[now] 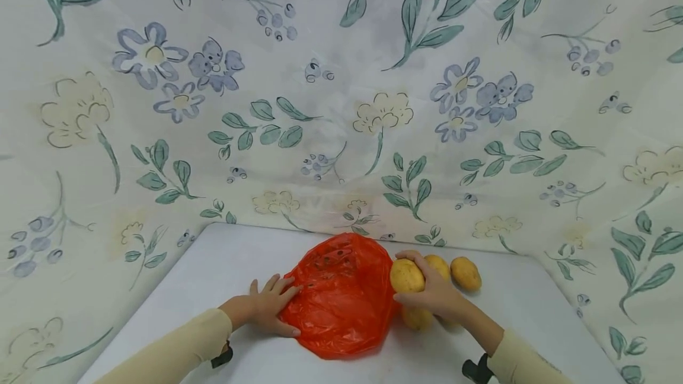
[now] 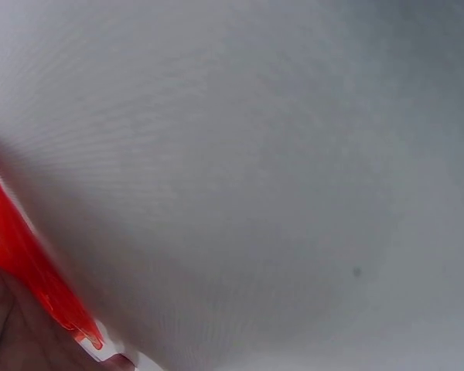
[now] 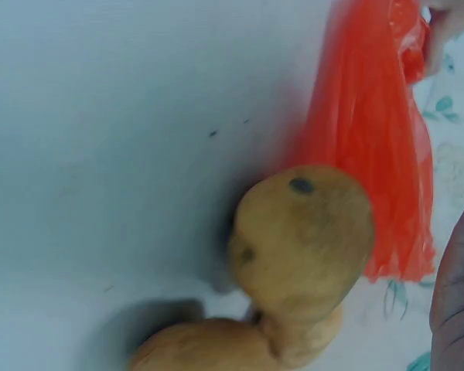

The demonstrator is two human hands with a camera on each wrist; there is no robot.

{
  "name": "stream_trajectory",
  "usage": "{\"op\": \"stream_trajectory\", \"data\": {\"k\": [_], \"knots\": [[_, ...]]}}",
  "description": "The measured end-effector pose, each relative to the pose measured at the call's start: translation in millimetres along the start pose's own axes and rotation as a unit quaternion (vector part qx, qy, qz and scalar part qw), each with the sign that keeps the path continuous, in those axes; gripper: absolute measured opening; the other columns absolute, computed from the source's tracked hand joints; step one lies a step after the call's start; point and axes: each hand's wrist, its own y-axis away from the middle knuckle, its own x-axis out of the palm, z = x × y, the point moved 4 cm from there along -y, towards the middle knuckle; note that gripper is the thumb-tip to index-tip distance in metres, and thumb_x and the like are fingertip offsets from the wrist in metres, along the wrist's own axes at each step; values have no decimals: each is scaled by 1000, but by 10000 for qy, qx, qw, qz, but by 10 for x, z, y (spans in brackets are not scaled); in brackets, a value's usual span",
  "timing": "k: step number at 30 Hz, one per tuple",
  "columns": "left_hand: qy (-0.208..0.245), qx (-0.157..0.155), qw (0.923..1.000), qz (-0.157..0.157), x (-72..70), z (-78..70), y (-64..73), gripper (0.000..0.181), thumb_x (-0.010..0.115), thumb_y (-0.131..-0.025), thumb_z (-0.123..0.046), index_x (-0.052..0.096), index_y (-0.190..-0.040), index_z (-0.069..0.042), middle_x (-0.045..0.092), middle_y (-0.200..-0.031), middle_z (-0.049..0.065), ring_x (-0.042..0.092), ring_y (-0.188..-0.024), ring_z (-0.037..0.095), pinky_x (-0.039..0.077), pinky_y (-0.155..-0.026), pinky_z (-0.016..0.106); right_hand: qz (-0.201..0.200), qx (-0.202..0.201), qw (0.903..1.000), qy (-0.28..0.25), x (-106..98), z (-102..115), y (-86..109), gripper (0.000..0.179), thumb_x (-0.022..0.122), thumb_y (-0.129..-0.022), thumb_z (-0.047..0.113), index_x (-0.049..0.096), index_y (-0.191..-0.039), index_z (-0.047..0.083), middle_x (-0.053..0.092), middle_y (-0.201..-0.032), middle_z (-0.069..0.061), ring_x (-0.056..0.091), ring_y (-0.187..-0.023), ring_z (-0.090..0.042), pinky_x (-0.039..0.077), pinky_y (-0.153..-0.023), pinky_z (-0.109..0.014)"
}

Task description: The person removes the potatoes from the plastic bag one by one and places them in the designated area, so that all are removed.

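A red plastic bag (image 1: 341,301) with dark print lies on the white table. My left hand (image 1: 272,307) rests against its left side, fingers spread and thumb apart. In the left wrist view, part of that hand (image 2: 31,332) shows beside the red plastic. At the bag's right side my right hand (image 1: 434,292) grips a yellow-brown potato (image 1: 407,276) between thumb and fingers. Other potatoes lie close by: one (image 1: 417,317) below the hand, one (image 1: 437,266) behind it. The right wrist view shows a potato (image 3: 301,239) in front of the bag (image 3: 371,147).
Another potato (image 1: 466,274) lies at the right, toward the back of the white table (image 1: 235,253). A cloth with flowers and leaves (image 1: 341,135) hangs behind the table and along its sides.
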Motion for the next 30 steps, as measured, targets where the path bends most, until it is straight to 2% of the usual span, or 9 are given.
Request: {"op": "stream_trajectory", "data": {"k": [2,6,11,14,21,25,27,30], "knots": [[-38,-26,10000,-9,3,-3,-14,106,71,-71,-73,35,-152,-16,26,-159,14,15,-147,49,7,-107,81,-67,-105,9999,10,-69,-55,33,73,80,-81,24,40,-141,32,49,-134,-6,57,-106,-27,54,-86,-39],[-101,-113,9999,-34,13,10,-26,103,73,-71,-70,36,-152,-17,28,-158,13,16,-147,48,8,-107,81,-164,-27,9999,31,-144,-145,73,79,80,-80,26,37,-147,27,45,-140,-7,55,-110,-27,53,-89,-42],[-15,-71,10000,-19,26,16,-48,107,71,-69,-73,36,-152,-16,27,-158,13,15,-147,48,7,-107,81,-231,-15,9997,88,-214,-202,121,79,82,-79,28,38,-146,25,39,-147,-6,54,-113,-27,53,-91,-44],[34,-35,10000,17,12,-2,-57,109,70,-68,-76,36,-152,-16,27,-158,14,14,-147,49,6,-106,82,-319,40,9994,88,-294,-248,160,78,82,-79,29,39,-144,23,41,-145,-9,55,-111,-27,53,-88,-41],[-104,-13,9999,-38,14,-64,-82,104,72,-71,-72,35,-153,-19,28,-159,12,15,-148,46,7,-109,80,-548,530,9970,-115,-519,-421,344,79,80,-81,27,35,-146,25,41,-140,-16,55,-105,-27,54,-79,-38],[-168,-40,9998,-49,28,-50,-79,103,73,-71,-70,36,-152,-18,28,-158,12,15,-147,47,8,-108,80,-652,392,9971,39,-658,-493,411,79,78,-83,26,31,-146,20,39,-141,-18,53,-109,-28,51,-82,-36],[-196,-68,9998,-68,32,-33,-66,102,72,-71,-71,37,-152,-19,28,-158,12,16,-147,47,8,-107,81,-707,318,9970,-58,-728,-526,428,79,77,-84,24,29,-146,18,40,-140,-20,54,-108,-28,52,-81,-36],[-227,-73,9997,-104,38,-8,-53,102,72,-71,-71,37,-151,-18,29,-158,13,16,-147,47,8,-107,81,-838,388,9956,-144,-831,-592,461,82,77,-84,22,26,-148,18,43,-135,-23,57,-98,-25,55,-74,-37]]}}
